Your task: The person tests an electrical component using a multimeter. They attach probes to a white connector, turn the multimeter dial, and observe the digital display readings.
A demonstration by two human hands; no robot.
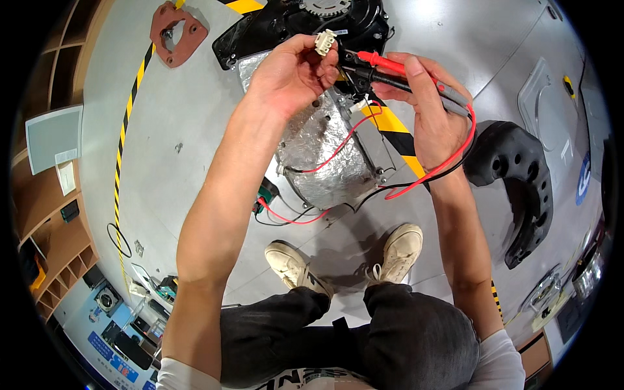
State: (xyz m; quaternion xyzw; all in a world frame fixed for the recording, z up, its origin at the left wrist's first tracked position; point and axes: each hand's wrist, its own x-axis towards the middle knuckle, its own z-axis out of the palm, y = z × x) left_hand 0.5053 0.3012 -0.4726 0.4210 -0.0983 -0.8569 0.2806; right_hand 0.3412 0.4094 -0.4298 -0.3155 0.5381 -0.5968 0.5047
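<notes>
Near the top centre, my left hand (281, 79) is closed, pinching a small cream multi-pin connector (325, 43) between thumb and fingers. My right hand (437, 120) grips a red test probe (385, 62) and a black test probe (389, 79) side by side, tips pointing left toward the connector. Whether the tips touch anything is hard to make out. Below my hands lies a machine with a silver foil-covered body (318, 162) and a black housing (253, 39). Red and black leads trail from the probes past a green-edged meter (265, 195), partly hidden by my left forearm.
A black curved block with holes (539, 185) lies on the grey floor at right. At upper left sits a reddish-brown plate (179, 32) with a central opening. Black-and-yellow tape (119, 156) marks the floor. Wooden shelving (39, 201) lines the left side; a pale panel (543, 97) lies far right.
</notes>
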